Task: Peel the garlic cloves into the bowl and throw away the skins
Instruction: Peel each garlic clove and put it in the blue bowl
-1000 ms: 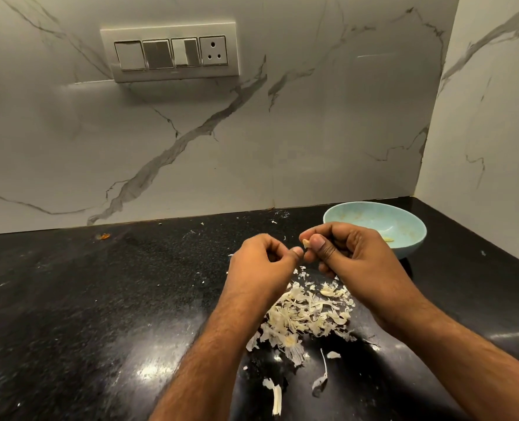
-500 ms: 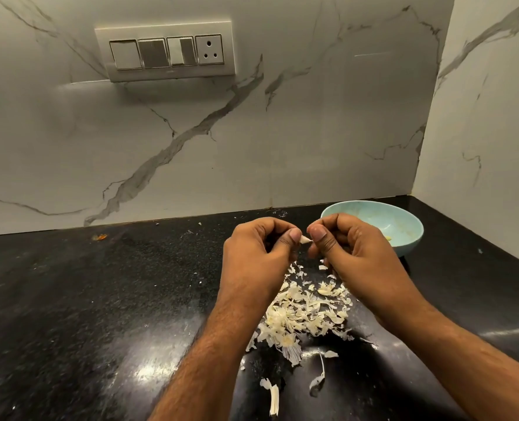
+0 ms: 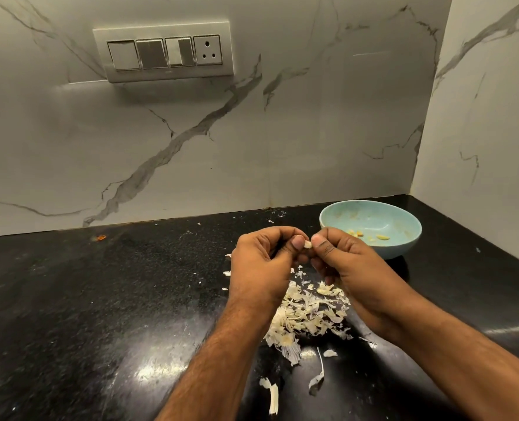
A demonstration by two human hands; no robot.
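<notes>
We have the garlic clove point(image 3: 307, 244) pinched between our two thumbs, held in the air above the worktop point(image 3: 100, 299): our left hand point(image 3: 262, 262) curls round it from one side, our right hand point(image 3: 348, 265) from the other, and only a small pale tip shows between the thumb tips. How far the skin has come off we cannot tell, since the fingers hide most of the clove. The relation that matters for the coming move is where the bowl point(image 3: 370, 227) lies: it stands toward the far right corner of the worktop, just beyond our right hand and partly hidden behind its knuckles, with a few peeled pieces point(image 3: 369, 235) already in it. So the right hand is plainly the nearer one, and we judge that it should carry the clove across once the skin is free, a short reach away from us and to the right. The heap of skins point(image 3: 308, 314) lies below and between our wrists, toward the near edge, so loosened skin should simply fall onto it; throwing that heap away is not yet done.
</notes>
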